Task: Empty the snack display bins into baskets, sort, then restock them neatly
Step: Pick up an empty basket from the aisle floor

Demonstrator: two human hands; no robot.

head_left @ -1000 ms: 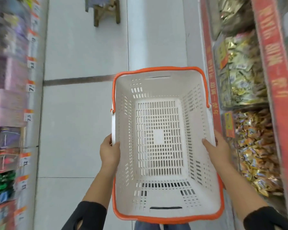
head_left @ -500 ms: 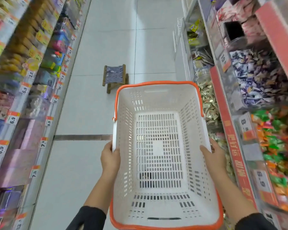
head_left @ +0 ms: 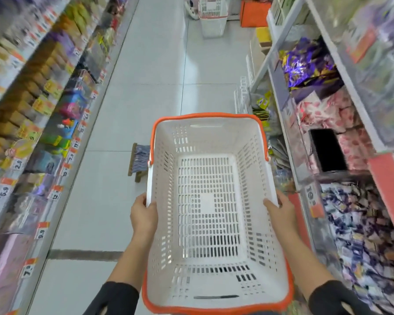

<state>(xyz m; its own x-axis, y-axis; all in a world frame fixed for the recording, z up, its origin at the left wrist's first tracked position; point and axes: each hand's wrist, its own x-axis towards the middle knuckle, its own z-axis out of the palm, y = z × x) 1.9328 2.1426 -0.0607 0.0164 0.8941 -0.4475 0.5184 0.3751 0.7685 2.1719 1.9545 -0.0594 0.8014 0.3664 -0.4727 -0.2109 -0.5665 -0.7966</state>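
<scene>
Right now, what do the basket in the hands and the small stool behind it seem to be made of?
Basket: moulded plastic, it seems; white slotted walls, orange rim and handles, slight sheen. Stool: probably a wooden frame, brown and matt, with a woven bluish seat; blurred and partly hidden.

centre: basket (head_left: 208, 210) held out in front, left hand (head_left: 143, 215) on its left rim, right hand (head_left: 282, 213) on its right rim
left: shelves (head_left: 32, 105) along the aisle
right: snack bins (head_left: 341, 160) beside the basket
ahead: stool (head_left: 139, 159) on the floor (head_left: 146, 87), partly behind the basket
far end: second basket (head_left: 213, 17) on the floor
</scene>
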